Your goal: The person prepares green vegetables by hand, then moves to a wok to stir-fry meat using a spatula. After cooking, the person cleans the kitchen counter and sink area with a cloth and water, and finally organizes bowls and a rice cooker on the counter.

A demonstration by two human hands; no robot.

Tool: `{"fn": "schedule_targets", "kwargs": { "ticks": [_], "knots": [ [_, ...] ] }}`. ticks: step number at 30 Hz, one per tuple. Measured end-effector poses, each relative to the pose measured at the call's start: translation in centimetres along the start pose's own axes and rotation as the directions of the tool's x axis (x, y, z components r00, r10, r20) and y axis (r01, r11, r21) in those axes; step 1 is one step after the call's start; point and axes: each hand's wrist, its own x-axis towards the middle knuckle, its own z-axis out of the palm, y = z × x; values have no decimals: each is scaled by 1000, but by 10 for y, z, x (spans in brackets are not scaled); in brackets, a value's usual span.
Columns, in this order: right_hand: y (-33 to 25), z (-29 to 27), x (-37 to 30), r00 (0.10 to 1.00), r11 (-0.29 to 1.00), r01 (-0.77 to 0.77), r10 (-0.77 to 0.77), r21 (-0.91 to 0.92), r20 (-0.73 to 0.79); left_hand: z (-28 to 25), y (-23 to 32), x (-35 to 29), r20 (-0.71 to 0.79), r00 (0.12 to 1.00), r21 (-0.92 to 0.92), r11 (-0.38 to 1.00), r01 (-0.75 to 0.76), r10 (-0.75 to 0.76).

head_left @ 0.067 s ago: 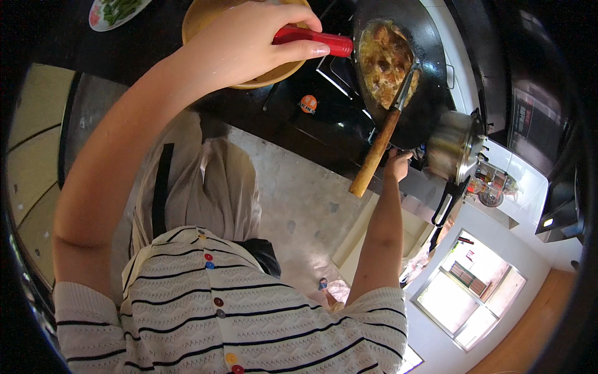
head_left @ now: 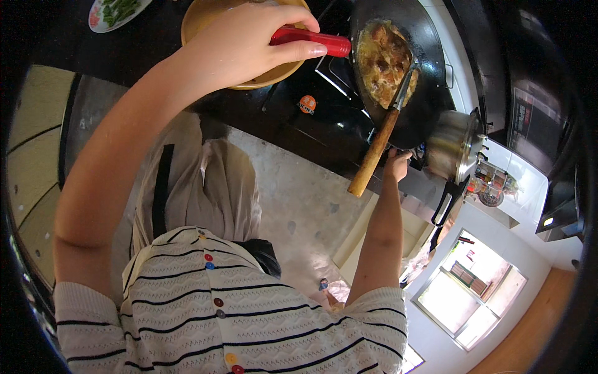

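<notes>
My left hand (head_left: 268, 40) is wrapped round the red handle (head_left: 333, 45) of a dark wok (head_left: 430, 87). Browned, chunky food (head_left: 381, 62) sits in yellowish liquid in the wok. A spatula (head_left: 377, 149) with a wooden handle leans in it, its metal end in the food and its handle jutting over the near rim. My right hand (head_left: 397, 165) is at the stove's front edge, below the wok and beside the spatula handle. Its fingers are bent and closed at the stove front; what they grip is hidden.
A yellow-brown bowl (head_left: 283, 76) stands under my left hand. A plate (head_left: 94, 19) of cut green vegetables (head_left: 118, 9) lies at the far left. Right of the wok is a steel pot (head_left: 447, 146) with a black handle. The black counter (head_left: 249, 109) runs along the front.
The wok, its handle and my left hand have shifted very slightly left. The spatula has moved slightly with them. My right hand stays at the stove front.
</notes>
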Motion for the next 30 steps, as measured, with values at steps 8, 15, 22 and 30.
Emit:
{"fn": "schedule_targets", "kwargs": {
  "ticks": [8, 15, 22, 30],
  "knots": [
    [-16, -25, -14, 999, 998, -52, 52, 30, -4, 4, -7, 2, 42, 996, -68, 995, 78, -76],
    [-107, -122, -112, 996, 513, 89, -69, 854, -63, -4, 7, 11, 96, 972, 97, 974, 205, -214],
    [-198, -229, -176, 969, 514, 3, -215, 858, 125, -7, 33, 44, 205, 954, 282, 947, 154, -217],
    [-153, -299, -176, 1000, 728, 14, -10, 685, -9, 4, 30, 49, 387, 908, 417, 909, -17, -161]
  ]
}}
